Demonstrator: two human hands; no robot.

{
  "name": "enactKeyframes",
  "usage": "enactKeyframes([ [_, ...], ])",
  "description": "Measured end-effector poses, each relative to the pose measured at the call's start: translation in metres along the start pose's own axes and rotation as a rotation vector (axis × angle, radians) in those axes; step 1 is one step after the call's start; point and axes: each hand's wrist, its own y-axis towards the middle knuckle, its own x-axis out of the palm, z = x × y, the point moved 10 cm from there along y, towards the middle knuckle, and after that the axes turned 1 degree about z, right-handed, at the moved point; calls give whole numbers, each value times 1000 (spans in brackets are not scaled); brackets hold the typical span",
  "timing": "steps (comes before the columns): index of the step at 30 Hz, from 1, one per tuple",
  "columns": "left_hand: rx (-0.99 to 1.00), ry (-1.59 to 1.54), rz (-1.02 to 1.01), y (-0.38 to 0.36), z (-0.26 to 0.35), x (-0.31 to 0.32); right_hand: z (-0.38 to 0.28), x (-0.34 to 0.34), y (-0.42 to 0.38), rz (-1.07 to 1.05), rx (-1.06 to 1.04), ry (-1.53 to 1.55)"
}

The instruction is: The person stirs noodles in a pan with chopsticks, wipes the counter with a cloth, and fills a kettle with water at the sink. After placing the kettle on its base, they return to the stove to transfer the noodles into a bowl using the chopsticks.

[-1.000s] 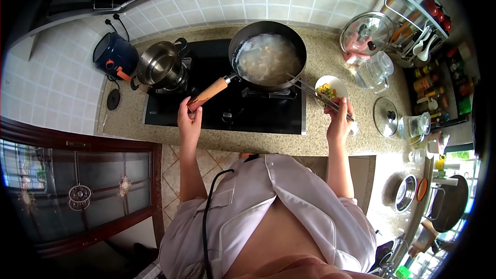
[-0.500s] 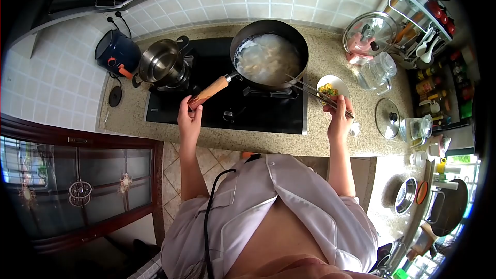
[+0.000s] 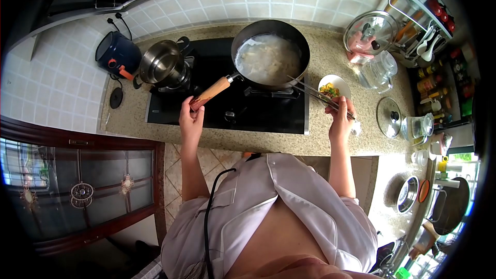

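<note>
A deep dark wok [image 3: 305, 41] stands on the right burner of the black gas stove [image 3: 206, 119], with pale pieces of food in cloudy, foamy liquid [image 3: 268, 59]. My left hand [image 3: 191, 121] grips the end of its wooden handle [image 3: 212, 93]. Held in my right hand [image 3: 341, 119] is a pair of chopsticks [image 3: 312, 92], whose tips reach over the near right rim of the wok to the liquid. Just beyond that hand sits a white bowl [image 3: 338, 81] with yellow and green chopped food in it, partly hidden by my fingers.
An empty steel pot [image 3: 161, 64] stands on the left burner, beside a dark blue appliance [image 3: 118, 54]. To the right are a large glass lid [image 3: 369, 33], a glass pitcher [image 3: 380, 70] and a smaller lid [image 3: 388, 117]. A utensil rack [image 3: 423, 15] hangs at the far right.
The pale food in the wok has shifted and the liquid's surface looks different. Both hands keep their holds, and the whole view has moved very slightly.
</note>
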Motion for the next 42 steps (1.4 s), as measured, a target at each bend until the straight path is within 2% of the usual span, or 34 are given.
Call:
enactKeyframes([
  [42,12,6,-22,0,-5,-1,5,-8,-19,31,87,62],
])
